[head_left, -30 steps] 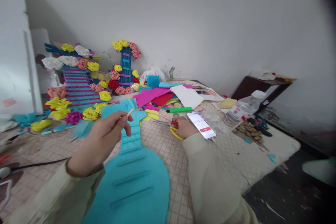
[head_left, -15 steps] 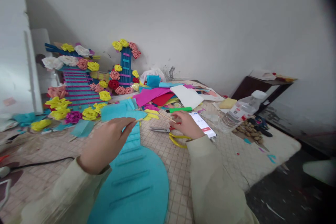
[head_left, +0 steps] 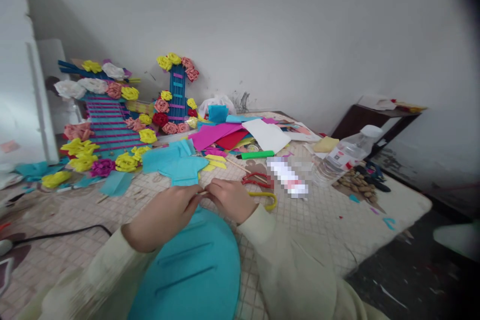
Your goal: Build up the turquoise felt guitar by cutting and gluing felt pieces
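Note:
My left hand (head_left: pixel 168 212) is closed in a pinch on a short thin wooden stick (head_left: pixel 203 193). Meeting it fingertip to fingertip, my right hand (head_left: pixel 230 199) pinches the same stick at its other end. Both hands are over a blue paper-covered, guitar-like shape (head_left: pixel 198 265) with raised bars across its rounded body. Its neck runs away from me under my fingers to a wider blue head (head_left: pixel 183 162). Just right of my right hand lie scissors with red (head_left: pixel 257 179) and yellow (head_left: pixel 268 200) handles; the hand hides their blades. Another stick (head_left: pixel 240 166) lies beyond.
A green marker (head_left: pixel 257 155), coloured paper sheets (head_left: pixel 221 135) and a pixelated phone (head_left: pixel 287 177) lie farther back. A water bottle (head_left: pixel 347 155) stands right, beside peanuts (head_left: pixel 356 185). Two flower-decorated guitar-like pieces (head_left: pixel 112 120) (head_left: pixel 177 92) lean at the wall. A black cable (head_left: pixel 63 232) crosses the left.
My right hand has moved left and toward me, away from the long stick and scissors, to meet my left hand at the short stick. My left hand has shifted slightly right and nearer.

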### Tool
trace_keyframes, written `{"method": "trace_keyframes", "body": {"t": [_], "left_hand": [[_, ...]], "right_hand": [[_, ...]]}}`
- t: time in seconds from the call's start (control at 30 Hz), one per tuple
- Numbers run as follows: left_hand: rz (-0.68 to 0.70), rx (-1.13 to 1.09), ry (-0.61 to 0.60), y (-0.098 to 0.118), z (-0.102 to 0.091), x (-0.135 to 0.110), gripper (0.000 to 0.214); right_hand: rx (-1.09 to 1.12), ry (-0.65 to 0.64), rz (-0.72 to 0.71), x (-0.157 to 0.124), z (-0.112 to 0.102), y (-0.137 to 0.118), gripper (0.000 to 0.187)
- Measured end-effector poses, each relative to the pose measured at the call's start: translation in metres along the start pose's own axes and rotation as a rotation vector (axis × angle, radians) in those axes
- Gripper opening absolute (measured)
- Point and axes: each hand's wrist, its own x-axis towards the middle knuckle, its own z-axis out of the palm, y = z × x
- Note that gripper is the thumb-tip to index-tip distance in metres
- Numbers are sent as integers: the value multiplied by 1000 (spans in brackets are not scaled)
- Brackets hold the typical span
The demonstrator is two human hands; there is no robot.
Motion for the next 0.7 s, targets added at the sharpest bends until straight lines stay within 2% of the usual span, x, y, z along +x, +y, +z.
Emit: {"method": "trace_keyframes", "body": {"t": [0.27,0.7], "left_hand": [[-32,249,14,3,6,-2,34],[-89,200,11,6,11,0,34]], "right_hand": [[-79,6,74,5,1,4,22],[-112,25,49,8,23,13,31]]}}
